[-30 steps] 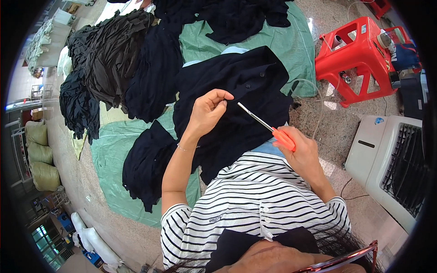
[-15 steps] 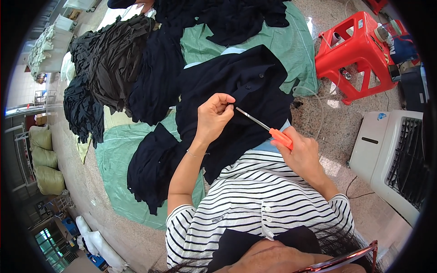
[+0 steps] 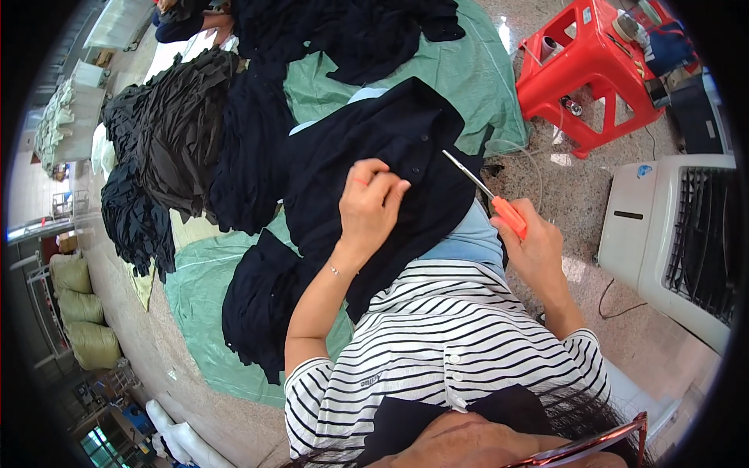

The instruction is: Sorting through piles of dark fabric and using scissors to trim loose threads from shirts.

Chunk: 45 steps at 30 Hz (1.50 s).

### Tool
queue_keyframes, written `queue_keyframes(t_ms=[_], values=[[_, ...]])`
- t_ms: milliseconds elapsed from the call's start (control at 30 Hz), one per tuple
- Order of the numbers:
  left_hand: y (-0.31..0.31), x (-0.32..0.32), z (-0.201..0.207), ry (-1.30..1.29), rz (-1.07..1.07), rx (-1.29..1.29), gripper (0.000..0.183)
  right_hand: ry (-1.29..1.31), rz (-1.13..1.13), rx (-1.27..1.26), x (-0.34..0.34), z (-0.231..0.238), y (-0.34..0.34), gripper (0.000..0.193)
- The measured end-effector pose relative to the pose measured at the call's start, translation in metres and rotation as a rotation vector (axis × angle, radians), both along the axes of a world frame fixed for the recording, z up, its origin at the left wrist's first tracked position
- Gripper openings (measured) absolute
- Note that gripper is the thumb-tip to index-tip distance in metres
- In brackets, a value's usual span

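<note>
A dark navy buttoned garment (image 3: 351, 140) lies across my lap, its row of small buttons running toward the far right. My left hand (image 3: 368, 204) is over its front, fingers curled and thumb close to them. Whatever they pinch is hidden or too small to tell. My right hand (image 3: 537, 248) is wrapped around the orange handle of a slim metal-shafted tool (image 3: 509, 215). Its tip points up and left, above the right part of the garment, apart from my left hand. The exact kind of tool is unclear.
Piles of dark clothing (image 3: 175, 129) lie on the left, with a smaller dark bundle (image 3: 261, 304) nearer me. Green sheeting (image 3: 211, 312) covers part of the floor. To the right stand a red plastic stool (image 3: 597, 78) and a white air cooler (image 3: 651, 234).
My right hand has drawn the tool away to the right, so its tip is apart from my left hand. The left hand has turned and its thumb sits farther from the fingers.
</note>
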<state>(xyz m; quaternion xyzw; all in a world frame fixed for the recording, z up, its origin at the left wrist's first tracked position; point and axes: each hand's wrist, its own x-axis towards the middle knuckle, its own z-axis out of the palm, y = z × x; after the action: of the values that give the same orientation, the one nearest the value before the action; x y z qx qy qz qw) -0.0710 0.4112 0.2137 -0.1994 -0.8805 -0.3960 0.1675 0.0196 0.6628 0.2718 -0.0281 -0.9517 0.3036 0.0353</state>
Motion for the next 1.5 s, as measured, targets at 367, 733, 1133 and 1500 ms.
queue_keyframes(t_ms=[367, 733, 1133, 1500], values=[[0.010, -0.039, -0.021, -0.145, -0.305, -0.348, 0.019, -0.126, 0.040, -0.003, 0.015, -0.002, 0.002, 0.029], [0.004, -0.042, -0.034, -0.297, -0.251, -0.057, 0.013, -0.186, 0.162, 0.072, 0.013, 0.001, -0.009, 0.038], [0.004, -0.036, -0.037, -0.283, -0.200, 0.038, 0.019, -0.109, 0.044, 0.038, -0.001, -0.008, -0.013, 0.033], [0.005, -0.009, -0.009, -0.561, -0.019, -0.421, 0.040, -0.187, 0.063, 0.026, -0.004, -0.009, -0.005, 0.031]])
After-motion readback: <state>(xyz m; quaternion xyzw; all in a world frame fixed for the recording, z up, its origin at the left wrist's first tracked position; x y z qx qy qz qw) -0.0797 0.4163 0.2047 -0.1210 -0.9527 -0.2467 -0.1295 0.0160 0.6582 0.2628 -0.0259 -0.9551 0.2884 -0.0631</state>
